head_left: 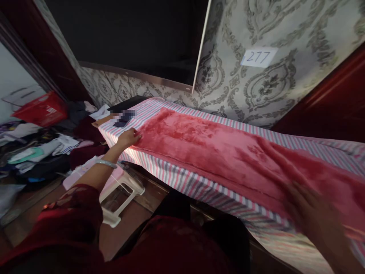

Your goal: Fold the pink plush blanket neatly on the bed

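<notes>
Red plush cloth (199, 140) meets the left hand (127, 139) at left, the blurred right hand (316, 209) near right; whether either grasps it, I cannot tell.

Red cloth (199, 142) before me: plush, soft-looking pile, sheen running light and dark across the nap. Striped cloth (182, 177) beneath it: thinner fabric, matt, rippled down the side. My bangle (106, 163): smooth, hard, lightly glossy; material unclear. My sleeve (71, 209): dark red fabric. Stool (129, 180): pale, smooth plastic. Television screen (128, 34): black, smooth; lower trim (159, 79) metallic-looking, with a dull shine. Number sheet (259, 57): plain white paper. Dark red panel (330, 99): looks like polished wood, glossy. Clothes heap (48, 152): mixed fabrics, crumpled.
</notes>
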{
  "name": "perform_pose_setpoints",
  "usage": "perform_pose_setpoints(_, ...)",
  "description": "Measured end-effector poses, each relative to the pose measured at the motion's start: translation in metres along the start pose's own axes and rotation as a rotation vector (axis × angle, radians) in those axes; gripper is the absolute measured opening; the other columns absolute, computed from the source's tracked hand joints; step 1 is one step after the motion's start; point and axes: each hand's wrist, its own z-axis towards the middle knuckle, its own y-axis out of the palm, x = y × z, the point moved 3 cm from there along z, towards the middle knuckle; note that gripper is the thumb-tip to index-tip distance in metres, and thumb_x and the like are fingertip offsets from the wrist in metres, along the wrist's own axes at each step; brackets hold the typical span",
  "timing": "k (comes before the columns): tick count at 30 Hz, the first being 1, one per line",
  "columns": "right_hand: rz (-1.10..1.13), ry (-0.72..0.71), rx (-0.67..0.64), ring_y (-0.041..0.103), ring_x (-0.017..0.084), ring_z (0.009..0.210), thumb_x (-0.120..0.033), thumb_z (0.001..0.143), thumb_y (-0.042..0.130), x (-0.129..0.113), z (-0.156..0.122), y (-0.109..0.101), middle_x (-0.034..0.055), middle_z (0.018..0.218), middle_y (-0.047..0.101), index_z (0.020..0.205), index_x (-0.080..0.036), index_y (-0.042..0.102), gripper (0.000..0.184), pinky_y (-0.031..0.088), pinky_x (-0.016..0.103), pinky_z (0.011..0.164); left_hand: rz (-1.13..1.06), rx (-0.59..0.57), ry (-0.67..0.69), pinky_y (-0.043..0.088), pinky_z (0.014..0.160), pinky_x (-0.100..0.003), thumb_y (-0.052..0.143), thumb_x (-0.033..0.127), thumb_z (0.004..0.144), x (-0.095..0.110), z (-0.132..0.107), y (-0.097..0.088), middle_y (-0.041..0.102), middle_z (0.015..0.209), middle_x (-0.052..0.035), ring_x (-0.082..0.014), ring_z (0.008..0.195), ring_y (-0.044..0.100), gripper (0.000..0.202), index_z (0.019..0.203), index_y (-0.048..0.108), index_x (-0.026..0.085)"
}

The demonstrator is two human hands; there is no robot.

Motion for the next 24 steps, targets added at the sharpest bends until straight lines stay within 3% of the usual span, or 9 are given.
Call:
perform_pose_setpoints(3,0.024,-0.051,-0.055,0.064,0.037,0.119,-0.028,0.099,0.045,-0.011,0.007,0.022,0.0194,0.133,0.067,0.150,-0.021,0.054,0.052,0.055,0.053,0.096,0.070,0.023,0.018,0.050,0.088,-0.037,0.052,0.045,0.097,0.005,-0.005,0.002,0.072,0.123,-0.0193,-0.0351,0.119,0.066,0.045,0.134,0.056,0.018)
perform_pose_setpoints(7,0.036,-0.073,-0.109,0.066,0.032,0.117,-0.023,0.097,0.043,-0.016,0.013,0.034,0.0178,0.134,0.066,0.140,-0.020,0.064,0.048,0.057,0.049,0.095,0.075,0.052,0.030,0.050,0.090,-0.042,0.050,0.041,0.099,0.004,-0.004,0.005,0.072,0.120,-0.0211,-0.0374,0.117,0.066,0.043,0.135,0.055,0.018)
perform_pose_setpoints(11,-0.038,-0.046,-0.099,0.066,0.033,0.114,-0.019,0.097,0.039,-0.024,0.024,0.029,0.0182,0.129,0.068,0.125,-0.016,0.072,0.043,0.057,0.048,0.093,0.032,0.034,0.039,0.051,0.087,-0.043,0.053,0.039,0.098,0.001,0.005,0.006,0.072,0.120,-0.0235,-0.0384,0.114,0.067,0.040,0.131,0.057,0.017)
perform_pose_setpoints(16,0.020,0.062,0.002,0.067,0.031,0.100,-0.018,0.095,0.041,-0.030,0.038,0.008,0.0164,0.111,0.071,0.110,-0.016,0.074,0.036,0.057,0.045,0.086,0.037,-0.001,0.047,0.051,0.079,-0.035,0.059,0.036,0.096,0.001,0.014,0.004,0.075,0.110,-0.0202,-0.0332,0.102,0.071,0.037,0.125,0.060,0.015)
perform_pose_setpoints(20,0.077,0.087,0.049,0.066,0.031,0.098,-0.018,0.094,0.040,-0.027,0.019,-0.006,0.0156,0.107,0.071,0.115,-0.018,0.070,0.036,0.057,0.044,0.085,0.016,-0.002,0.050,0.050,0.076,-0.031,0.058,0.035,0.094,-0.006,0.019,0.005,0.076,0.103,-0.0163,-0.0305,0.099,0.072,0.036,0.123,0.064,0.015)
perform_pose_setpoints(24,0.085,0.018,0.030,0.068,0.029,0.094,-0.021,0.095,0.043,-0.028,-0.005,0.003,0.0130,0.102,0.072,0.111,-0.019,0.069,0.031,0.058,0.041,0.081,-0.053,0.003,0.052,0.051,0.078,-0.031,0.059,0.034,0.089,-0.015,0.024,0.007,0.076,0.097,-0.0122,-0.0298,0.101,0.071,0.036,0.119,0.068,0.016)
